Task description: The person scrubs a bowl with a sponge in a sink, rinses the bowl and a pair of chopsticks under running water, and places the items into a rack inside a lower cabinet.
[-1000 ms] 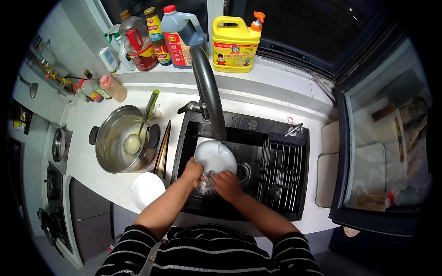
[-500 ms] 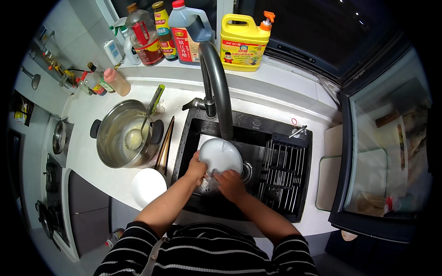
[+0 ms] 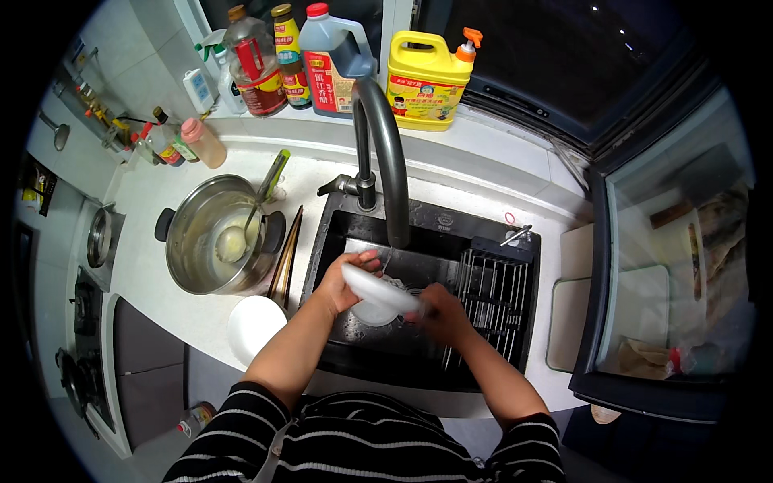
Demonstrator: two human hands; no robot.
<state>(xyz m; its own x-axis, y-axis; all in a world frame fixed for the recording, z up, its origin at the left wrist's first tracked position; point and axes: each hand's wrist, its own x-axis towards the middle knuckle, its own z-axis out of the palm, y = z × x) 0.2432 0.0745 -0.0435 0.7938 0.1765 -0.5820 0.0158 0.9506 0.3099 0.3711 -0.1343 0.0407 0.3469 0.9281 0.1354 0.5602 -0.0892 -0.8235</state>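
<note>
Over the black sink (image 3: 435, 266), a white dish (image 3: 377, 287) is tilted nearly edge-on and smeared by motion. At its left end my left hand (image 3: 345, 283) holds the rim, fingers curled behind it. My right hand (image 3: 443, 315), blurred, closes on the right end. Beneath the dish, a round whitish thing (image 3: 374, 314) shows on the sink floor, partly hidden; its kind is unclear. A thin stream of water seems to fall from the dark curved faucet (image 3: 386, 161) just behind the dish.
A black-and-metal drying rack (image 3: 499, 310) sits in the sink's right side. To the left are a steel pot (image 3: 211, 233) with a ladle (image 3: 232, 241), chopsticks (image 3: 283, 262) and a white bowl (image 3: 256, 328). Several bottles and a yellow jug (image 3: 427, 84) line the sill; an open window (image 3: 672, 282) stands right.
The dish has turned from facing up to nearly edge-on. My right hand has moved right to its far end, and the whitish thing below has come into view.
</note>
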